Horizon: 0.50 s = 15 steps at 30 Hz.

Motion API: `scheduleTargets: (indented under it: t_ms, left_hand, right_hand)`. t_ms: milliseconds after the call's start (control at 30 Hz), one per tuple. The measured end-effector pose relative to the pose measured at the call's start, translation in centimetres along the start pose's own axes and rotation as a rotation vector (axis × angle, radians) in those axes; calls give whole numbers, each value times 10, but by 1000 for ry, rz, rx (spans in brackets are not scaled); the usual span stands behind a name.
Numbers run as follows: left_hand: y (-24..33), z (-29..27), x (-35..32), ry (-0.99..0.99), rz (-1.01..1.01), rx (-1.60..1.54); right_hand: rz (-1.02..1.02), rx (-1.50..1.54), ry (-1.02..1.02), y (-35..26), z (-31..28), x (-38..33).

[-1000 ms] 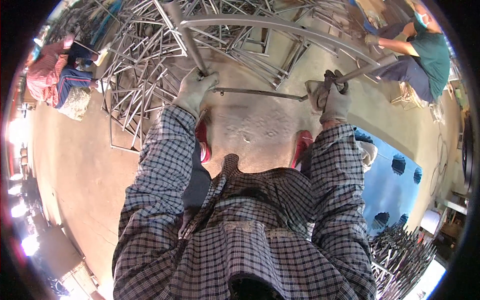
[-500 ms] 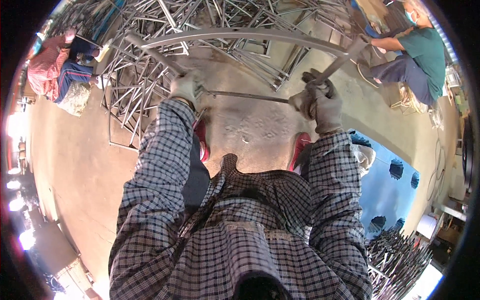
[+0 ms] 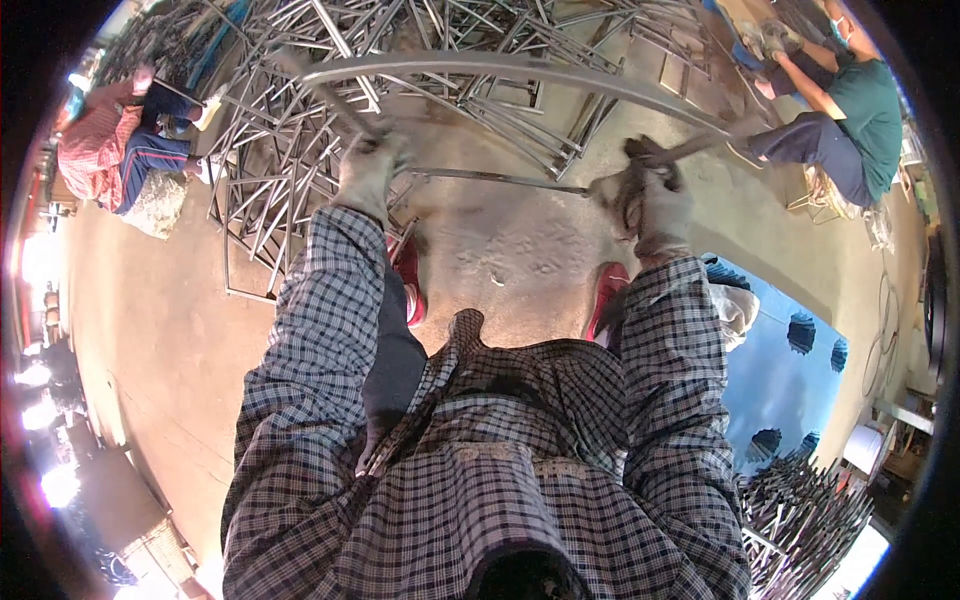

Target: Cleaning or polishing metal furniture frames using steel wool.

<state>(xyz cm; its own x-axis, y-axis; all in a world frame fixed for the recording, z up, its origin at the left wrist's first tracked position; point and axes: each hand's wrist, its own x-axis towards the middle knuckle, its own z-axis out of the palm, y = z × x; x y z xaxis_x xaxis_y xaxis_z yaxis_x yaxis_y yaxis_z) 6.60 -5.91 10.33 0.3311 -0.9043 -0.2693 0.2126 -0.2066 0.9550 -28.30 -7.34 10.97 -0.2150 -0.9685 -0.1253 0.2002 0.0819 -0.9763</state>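
Observation:
A grey metal frame [image 3: 480,65] is held up in front of me, its long curved bar on the far side and a thin straight rod on the near side. My left hand [image 3: 368,178], in a pale work glove, is closed around its left side bar. On the right, my right hand [image 3: 650,205] wears a similar glove with dark smudges and grips the right side bar where the thin rod meets it. Motion blurs the frame's right end and the right fingers somewhat.
Beyond the frame lies a tangled heap of metal frames [image 3: 270,190]. A blue panel with dark-edged holes [image 3: 770,370] lies to my right, with a bundle of thin rods [image 3: 800,520] behind it. Seated people work at far left [image 3: 95,160] and far right [image 3: 865,125].
The metal frame has tilted, its right end swinging outward to the right with my right hand. Both hands keep their grip. The right-hand person's hands have moved farther back.

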Motion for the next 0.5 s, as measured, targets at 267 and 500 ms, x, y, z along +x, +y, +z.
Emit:
scheduleTargets:
  t_ms: [267,500]
  left_hand:
    - [-9,-7,8,218,-194,-208]
    - [-17,9,-4,-155,20,478]
  right_hand:
    - [-95,-202,-95,21,-2,2]
    - [51,241,272,6,-18,10]
